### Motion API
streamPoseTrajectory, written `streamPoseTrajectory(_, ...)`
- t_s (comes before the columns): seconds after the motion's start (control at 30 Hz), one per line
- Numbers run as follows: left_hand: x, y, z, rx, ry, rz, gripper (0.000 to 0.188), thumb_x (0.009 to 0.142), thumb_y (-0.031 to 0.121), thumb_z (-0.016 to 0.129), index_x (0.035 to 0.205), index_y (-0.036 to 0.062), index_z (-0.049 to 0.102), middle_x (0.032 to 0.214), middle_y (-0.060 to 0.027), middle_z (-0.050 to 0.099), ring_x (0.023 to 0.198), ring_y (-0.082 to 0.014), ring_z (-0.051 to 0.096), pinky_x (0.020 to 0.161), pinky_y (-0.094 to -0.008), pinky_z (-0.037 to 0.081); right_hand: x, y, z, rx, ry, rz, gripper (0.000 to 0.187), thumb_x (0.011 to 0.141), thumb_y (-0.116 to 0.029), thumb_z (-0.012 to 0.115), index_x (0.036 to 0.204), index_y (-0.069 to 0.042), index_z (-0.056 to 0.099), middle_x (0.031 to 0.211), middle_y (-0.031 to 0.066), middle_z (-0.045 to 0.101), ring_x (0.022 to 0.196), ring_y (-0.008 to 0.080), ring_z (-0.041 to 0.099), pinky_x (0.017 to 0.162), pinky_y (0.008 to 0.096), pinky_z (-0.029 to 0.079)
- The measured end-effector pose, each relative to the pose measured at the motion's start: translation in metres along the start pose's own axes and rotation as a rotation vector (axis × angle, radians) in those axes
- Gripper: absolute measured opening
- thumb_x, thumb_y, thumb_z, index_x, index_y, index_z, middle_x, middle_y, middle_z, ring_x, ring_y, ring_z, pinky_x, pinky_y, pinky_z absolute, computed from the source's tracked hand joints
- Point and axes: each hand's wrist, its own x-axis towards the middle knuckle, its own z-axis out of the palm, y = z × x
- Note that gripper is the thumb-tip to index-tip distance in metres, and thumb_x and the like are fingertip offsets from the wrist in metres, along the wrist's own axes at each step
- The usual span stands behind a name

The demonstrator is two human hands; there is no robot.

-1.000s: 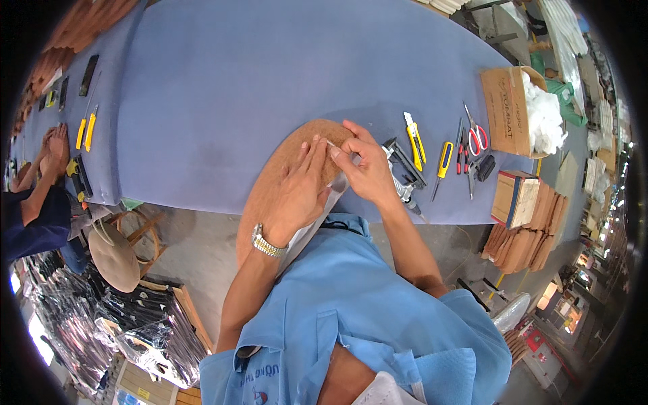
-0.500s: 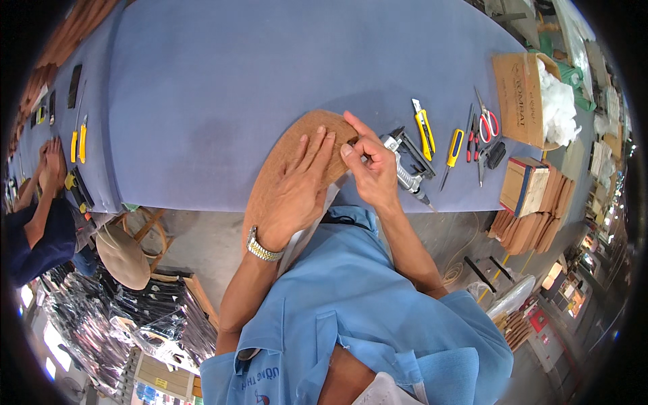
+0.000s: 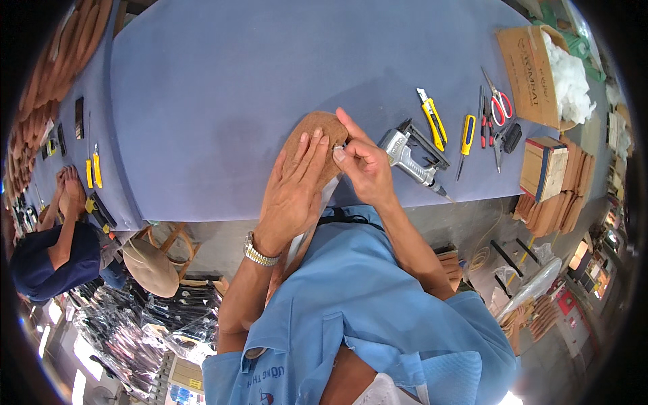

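A long, rounded piece covered in brown fabric [image 3: 312, 125] rests at the table's near edge and runs down toward my lap. A pale strip shows along its right side. My left hand [image 3: 297, 172], with a metal watch at the wrist, lies on top of it, fingers stretched out. At the piece's upper right edge my right hand [image 3: 368, 165] pinches the rim between thumb and bent fingers, its index finger reaching along the edge. What exactly lies under the thumb is hidden. Just right of that hand lies a silver and black staple gun [image 3: 413, 156].
Right of the staple gun lie a yellow utility knife [image 3: 432, 120], a yellow screwdriver [image 3: 467, 137], pliers [image 3: 487, 125] and red-handled scissors [image 3: 500, 108]. A cardboard box [image 3: 530, 77] holds white stuffing. Another person's hands [image 3: 71, 192] rest at a table on the left.
The brown piece has turned and looks narrower, more on its side. My left hand stays flat on it, and my right hand still works at its edge. The whole view has shifted slightly.
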Motion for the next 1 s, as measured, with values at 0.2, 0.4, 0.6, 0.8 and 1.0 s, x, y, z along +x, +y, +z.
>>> streamPoseTrajectory(0.2, 0.004, -0.014, -0.007, -0.341, -0.038, 0.049, 0.076, 0.096, 0.012, 0.062, 0.163, 0.0006, 0.029, 0.167, -0.0206, 0.036, 0.158, -0.0348, 0.028, 0.127, -0.0509, 0.021, 0.002, 0.008, -0.001, 0.042, -0.018, -0.041, 0.026, 0.097, -0.010, 0.071, 0.076, 0.000, 0.060, 0.161, 0.0210, 0.047, 0.112, 0.0136, 0.062, 0.086, 0.0267, 0.048)
streamPoseTrajectory(0.4, 0.034, -0.040, 0.005, -0.585, -0.098, -0.215, 0.074, 0.109, 0.032, 0.054, 0.164, -0.0038, 0.019, 0.168, -0.0293, 0.025, 0.159, -0.0377, 0.021, 0.128, -0.0431, 0.019, 0.005, 0.019, 0.003, 0.118, -0.065, -0.014, 0.025, 0.100, -0.012, 0.069, 0.080, 0.002, 0.063, 0.164, 0.0220, 0.042, 0.140, 0.0230, 0.052, 0.102, 0.0311, 0.046)
streamPoseTrajectory(0.6, 0.035, -0.040, 0.009, -0.366, -0.097, -0.063, 0.081, 0.108, 0.033, 0.056, 0.162, -0.0101, 0.015, 0.166, -0.0346, 0.024, 0.157, -0.0451, 0.021, 0.127, -0.0452, 0.021, 0.006, 0.029, 0.008, 0.276, -0.071, -0.036, 0.023, 0.102, -0.012, 0.066, 0.085, 0.004, 0.066, 0.168, 0.0206, 0.035, 0.146, 0.0273, 0.048, 0.115, 0.0375, 0.039)
streamPoseTrajectory(0.8, 0.036, -0.026, 0.007, -0.304, -0.071, -0.049, 0.079, 0.107, 0.029, 0.057, 0.159, -0.0135, 0.015, 0.161, -0.0398, 0.028, 0.154, -0.0508, 0.024, 0.126, -0.0484, 0.024, 0.007, 0.036, 0.004, 0.325, -0.119, -0.006, 0.022, 0.104, -0.012, 0.062, 0.089, 0.003, 0.068, 0.170, 0.0186, 0.031, 0.149, 0.0291, 0.044, 0.120, 0.0420, 0.035)
streamPoseTrajectory(1.0, 0.034, -0.024, 0.016, -0.275, -0.006, -0.103, 0.073, 0.106, 0.025, 0.057, 0.159, -0.0110, 0.021, 0.159, -0.0387, 0.034, 0.150, -0.0508, 0.031, 0.124, -0.0502, 0.030, 0.016, 0.021, -0.008, 0.112, -0.171, -0.012, 0.019, 0.103, -0.013, 0.064, 0.095, 0.003, 0.070, 0.166, 0.0190, 0.039, 0.145, 0.0285, 0.050, 0.114, 0.0376, 0.041)
